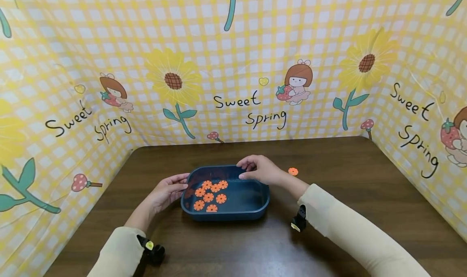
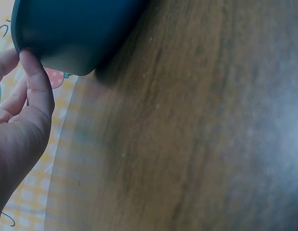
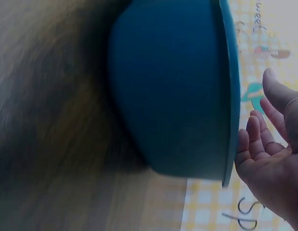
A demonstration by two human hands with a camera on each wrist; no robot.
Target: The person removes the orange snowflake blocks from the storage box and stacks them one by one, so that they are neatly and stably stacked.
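A dark blue rectangular basin [image 1: 230, 216] with rounded corners stands on the table. Several orange flower-shaped slices [image 1: 208, 197] lie in its left half. My left hand [image 1: 166, 192] pinches the basin's left rim, with the thumb near the edge in the left wrist view, where the blue wall [image 2: 81, 33] fills the top. Over the far right rim hovers my right hand [image 1: 263, 171], thumb apart from loosely bent fingers and nothing between them. In the right wrist view, the right hand [image 3: 271, 163] is beside the basin's rim [image 3: 231, 96].
One more orange flower-shaped slice [image 1: 293, 171] lies on the brown wooden table [image 1: 233, 248], to the right of the basin and beyond the right forearm. A yellow checked cloth [image 1: 233, 46] with printed flowers hangs along the back and both sides.
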